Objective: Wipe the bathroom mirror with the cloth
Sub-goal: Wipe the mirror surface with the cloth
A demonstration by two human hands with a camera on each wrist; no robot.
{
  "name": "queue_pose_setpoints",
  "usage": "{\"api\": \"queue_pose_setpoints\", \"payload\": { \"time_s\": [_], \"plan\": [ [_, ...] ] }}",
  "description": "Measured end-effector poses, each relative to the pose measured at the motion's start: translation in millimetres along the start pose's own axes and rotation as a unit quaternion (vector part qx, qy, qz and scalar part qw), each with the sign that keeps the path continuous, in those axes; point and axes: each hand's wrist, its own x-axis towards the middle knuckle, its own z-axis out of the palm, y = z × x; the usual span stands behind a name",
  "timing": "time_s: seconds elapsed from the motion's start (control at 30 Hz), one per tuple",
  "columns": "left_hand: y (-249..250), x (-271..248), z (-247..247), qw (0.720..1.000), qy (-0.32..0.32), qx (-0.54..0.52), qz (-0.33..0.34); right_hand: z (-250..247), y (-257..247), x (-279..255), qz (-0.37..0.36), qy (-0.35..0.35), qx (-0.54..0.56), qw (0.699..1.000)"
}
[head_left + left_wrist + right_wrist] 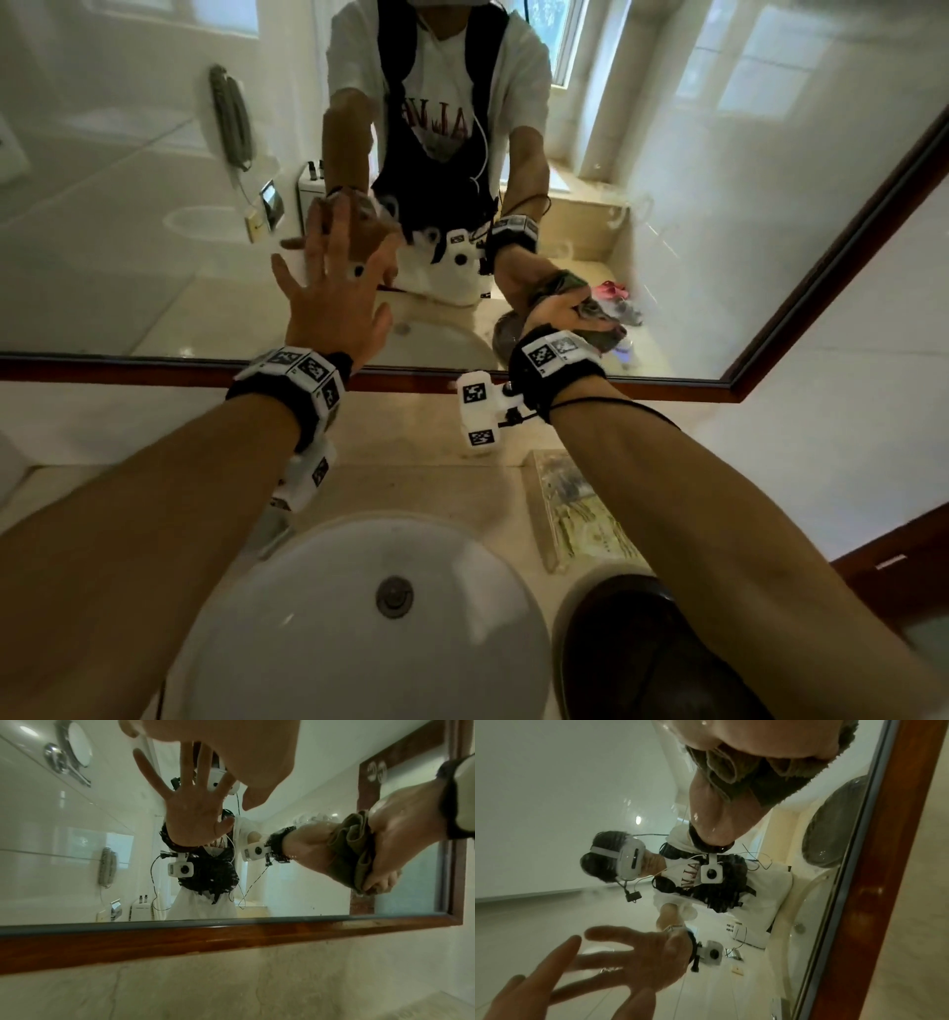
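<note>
— What are my fingers [380,882] doing?
— Right hand [552,308] grips the bunched cloth [357,850] against the mirror [693,180], low right; left hand [334,288] splayed flat.
— Then I'd press evenly, overlap strokes, avoid the wooden frame [231,935].

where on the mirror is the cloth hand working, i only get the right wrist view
Observer: In the head view, the right hand holds the bunched olive-green cloth against the wood-framed wall mirror, just above its bottom rail and right of the centre.
Operator: whats on the counter under it
Observer: A dark round basin and a clear flat plastic packet, both to the right of the white oval sink.
</note>
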Motion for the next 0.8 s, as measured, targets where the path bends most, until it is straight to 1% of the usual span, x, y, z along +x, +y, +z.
{"api": "queue_pose_setpoints", "payload": {
  "time_s": [0.07, 0.1, 0.13, 0.17, 0.2, 0.27, 0.3, 0.43, 0.47, 0.57, 0.6, 0.63, 0.67, 0.7, 0.73, 0.8],
  "plan": [
    [-14, -4, -7, 1.000, -0.008, -0.005, -0.003, 17, 6, -19, -0.050, -0.055, -0.018, 0.997],
    [-22, -5, -10, 1.000, -0.010, -0.003, 0.002, 26, 9, -26, -0.069, -0.066, -0.022, 0.995],
    [-31, -4, -14, 1.000, -0.012, 0.000, 0.005, 39, 8, -32, -0.067, -0.070, 0.005, 0.995],
    [-38, -3, -17, 1.000, -0.015, -0.002, 0.006, 51, 8, -39, -0.050, -0.065, 0.024, 0.996],
    [-45, -2, -20, 1.000, -0.017, -0.007, 0.003, 63, 4, -51, -0.023, -0.031, 0.054, 0.998],
    [-63, 0, -25, 1.000, -0.011, -0.008, 0.002, 86, -3, -74, 0.030, 0.048, 0.072, 0.996],
    [-73, 0, -28, 1.000, -0.006, -0.002, 0.007, 99, -4, -84, 0.038, 0.056, 0.083, 0.994],
    [-100, 4, -27, 1.000, 0.002, -0.007, 0.013, 131, -5, -116, 0.075, 0.008, 0.110, 0.991],
    [-105, 5, -24, 1.000, 0.002, -0.007, 0.016, 138, -3, -118, 0.072, -0.003, 0.097, 0.993],
    [-108, 7, -17, 1.000, 0.004, -0.004, 0.025, 150, 14, -110, -0.004, -0.084, 0.031, 0.996],
    [-106, 7, -15, 1.000, 0.008, -0.004, 0.020, 149, 20, -105, -0.017, -0.099, 0.021, 0.995],
    [-104, 7, -10, 1.000, 0.015, -0.007, 0.015, 150, 24, -101, -0.020, -0.097, 0.017, 0.995],
    [-103, 7, -6, 1.000, 0.022, -0.008, 0.008, 152, 27, -98, -0.025, -0.087, 0.012, 0.996],
    [-101, 6, -3, 1.000, 0.025, -0.011, 0.002, 155, 26, -97, -0.015, -0.066, 0.029, 0.997],
    [-100, 5, 1, 1.000, 0.026, -0.017, -0.002, 157, 24, -96, 0.013, -0.029, 0.054, 0.998],
    [-100, 3, 4, 1.000, 0.021, -0.022, -0.006, 157, 22, -91, 0.081, 0.061, 0.113, 0.988]
  ]
}}
